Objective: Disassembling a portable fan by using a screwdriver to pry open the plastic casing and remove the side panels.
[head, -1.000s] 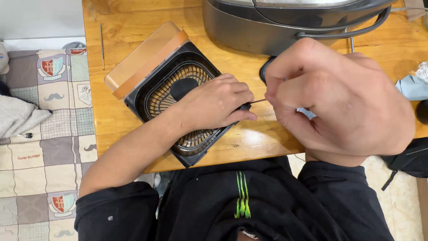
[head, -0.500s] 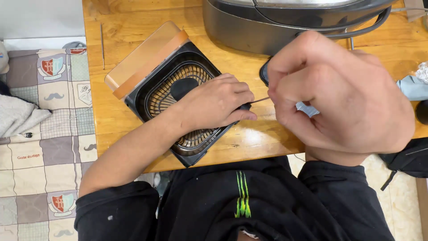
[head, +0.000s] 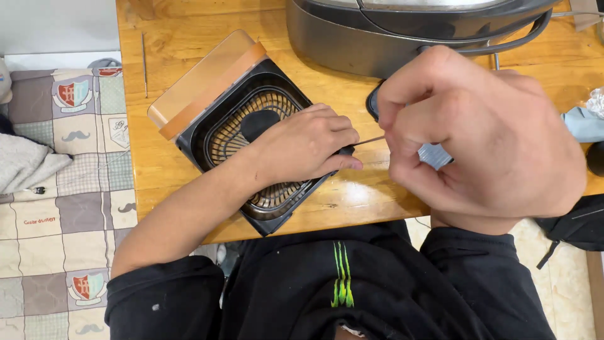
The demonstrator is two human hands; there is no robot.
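Note:
A small black desk fan (head: pixel 236 123) with an orange and tan end lies flat on the wooden table (head: pixel 182 38), its round grille facing up. My left hand (head: pixel 308 146) rests on the grille's right side and presses the fan's corner. My right hand (head: pixel 478 135) is raised close to the camera, its fingers pinched on a thin metal tool (head: pixel 370 140). The tool's tip reaches the fan's edge by my left fingers. My right hand hides the rest of the tool.
A large dark grey appliance (head: pixel 402 31) stands at the table's back. A thin metal rod (head: pixel 144 63) lies near the left edge. A patterned quilt (head: pixel 63 189) lies left of the table. A black bag (head: pixel 579 223) sits at the right.
My right hand has shifted slightly up and toward the camera while holding the thin tool. My left hand and the fan have stayed in place.

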